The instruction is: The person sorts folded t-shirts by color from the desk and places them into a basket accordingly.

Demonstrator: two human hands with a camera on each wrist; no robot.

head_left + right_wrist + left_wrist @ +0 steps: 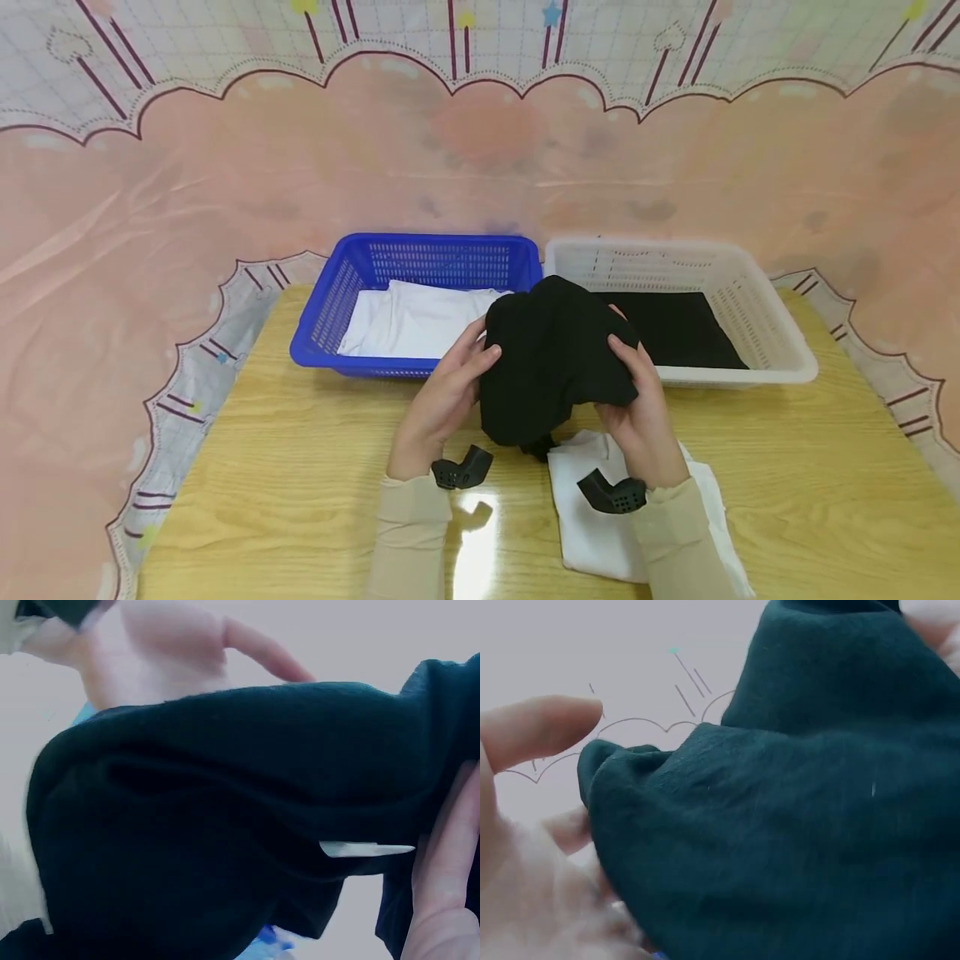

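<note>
A bunched piece of black cloth (558, 358) is held up between both hands in front of the baskets; its exact kind cannot be told. My right hand (637, 412) grips its right side, thumb on top and the other fingers mostly hidden behind it. At the left edge is my left hand (442, 392); the left wrist view shows its thumb (544, 727) straight and apart from the cloth, with some fingers behind the fabric. Below the right wrist, a white cloth (592, 533) lies on the table, partly covered by the forearm.
A blue basket (315, 333) at the back left contains white cloth (427, 321). Beside it, a white basket (787, 342) has flat black cloth (675, 325) inside. Both stand on a wooden table (285, 483), before a patterned pink curtain (300, 183).
</note>
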